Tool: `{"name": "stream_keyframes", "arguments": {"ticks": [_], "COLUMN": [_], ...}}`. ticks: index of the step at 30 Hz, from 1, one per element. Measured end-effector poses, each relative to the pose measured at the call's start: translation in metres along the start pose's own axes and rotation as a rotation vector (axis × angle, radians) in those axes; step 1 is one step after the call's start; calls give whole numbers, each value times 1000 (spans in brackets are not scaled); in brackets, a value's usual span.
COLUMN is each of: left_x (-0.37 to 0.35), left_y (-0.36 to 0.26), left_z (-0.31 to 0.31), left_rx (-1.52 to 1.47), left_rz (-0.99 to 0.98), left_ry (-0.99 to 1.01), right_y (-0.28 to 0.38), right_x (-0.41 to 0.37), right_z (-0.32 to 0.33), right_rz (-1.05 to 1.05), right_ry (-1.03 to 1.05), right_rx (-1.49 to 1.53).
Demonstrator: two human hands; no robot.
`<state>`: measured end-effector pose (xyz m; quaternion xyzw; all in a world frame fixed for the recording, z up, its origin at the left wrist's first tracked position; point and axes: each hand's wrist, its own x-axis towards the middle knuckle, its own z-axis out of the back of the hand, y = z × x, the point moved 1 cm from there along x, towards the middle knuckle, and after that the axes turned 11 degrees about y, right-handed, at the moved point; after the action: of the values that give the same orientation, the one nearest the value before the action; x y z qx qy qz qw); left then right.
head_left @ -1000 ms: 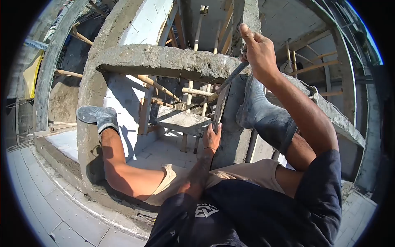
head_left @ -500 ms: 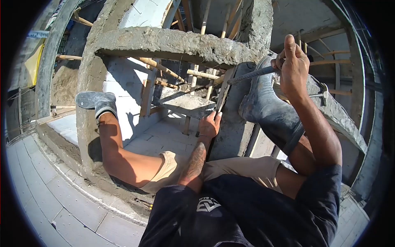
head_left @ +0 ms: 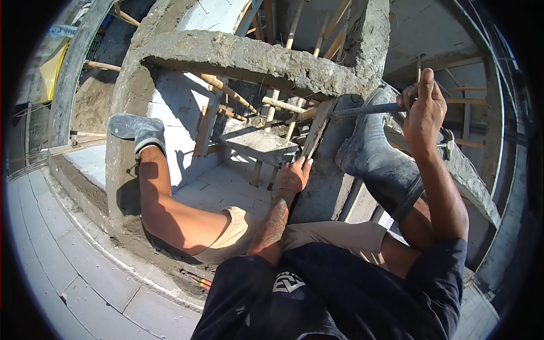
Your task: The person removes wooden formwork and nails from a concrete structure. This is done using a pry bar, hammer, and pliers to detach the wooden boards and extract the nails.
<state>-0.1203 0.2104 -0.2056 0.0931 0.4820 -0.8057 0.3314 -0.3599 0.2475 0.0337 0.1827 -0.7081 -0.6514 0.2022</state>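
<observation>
My right hand [head_left: 424,116] is closed around one end of a dark metal bar [head_left: 371,109], its thumb pointing up. The bar's far end meets the top of a narrow wooden board [head_left: 317,129] along the side of a concrete beam [head_left: 326,170]. My left hand [head_left: 293,177] grips the lower end of that board, with the thumb on its right and the fingers partly hidden on its left. Both of my boots are braced on concrete, the right boot [head_left: 371,150] just below the bar and the left boot [head_left: 137,131] on the left-hand beam.
A rough concrete crossbeam [head_left: 243,56] spans in front, with bamboo poles [head_left: 229,93] below. Under my legs is an opening with a pale block floor [head_left: 226,184]. Red-handled pliers [head_left: 196,279] lie near my left hip. A metal clamp-like piece [head_left: 448,144] sits behind my right forearm.
The view has shifted slightly, moving the scene rightward and down. My right hand has lowered a little, leaving the bar closer to level. My left hand stays at the board's lower end.
</observation>
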Motion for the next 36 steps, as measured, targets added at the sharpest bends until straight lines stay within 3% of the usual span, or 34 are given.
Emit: {"name": "stream_keyframes", "arguments": {"ticks": [4, 12, 16, 17, 21, 25, 28, 31, 33, 34, 35, 36], "left_x": [-3, 5, -3, 0, 2, 4, 2, 0, 0, 0, -1, -1], "left_y": [-2, 11, -8, -1, -4, 3, 2, -1, -5, -3, 0, 2], "left_z": [-1, -9, 8, 1, 3, 1, 2, 0, 3, 3, 1, -3], "left_rx": [-18, 96, 63, 106, 11, 110, 96, 112, 114, 85, 112, 133], "left_rz": [15, -91, -49, -97, -199, -81, -4, 8, 44, 64, 35, 0], "left_ry": [6, -92, -38, -83, -80, -27, 5, -16, 19, 58, 19, -11], "right_y": [2, -4, 4, 4, 6, 7, 8, 8, 7, 5, 2, -3], "right_x": [2, 18, 10, 5, -21, -29, -27, -17, -17, -18, -17, -15], "right_z": [-2, -3, -20, -25, -46, -50, -43, -32, -21, -18, -12, -6], "right_rz": [70, 16, -22, 58, 98, 84, 44, 142, 75, -18, 123, 94], "right_ry": [31, -127, -199, -213, -271, -301, -266, 109, 329, 367, 349, 282], "right_rx": [-95, -232, -598, -651, -556, -530, -552, -668, -669, -470, -554, -637]}}
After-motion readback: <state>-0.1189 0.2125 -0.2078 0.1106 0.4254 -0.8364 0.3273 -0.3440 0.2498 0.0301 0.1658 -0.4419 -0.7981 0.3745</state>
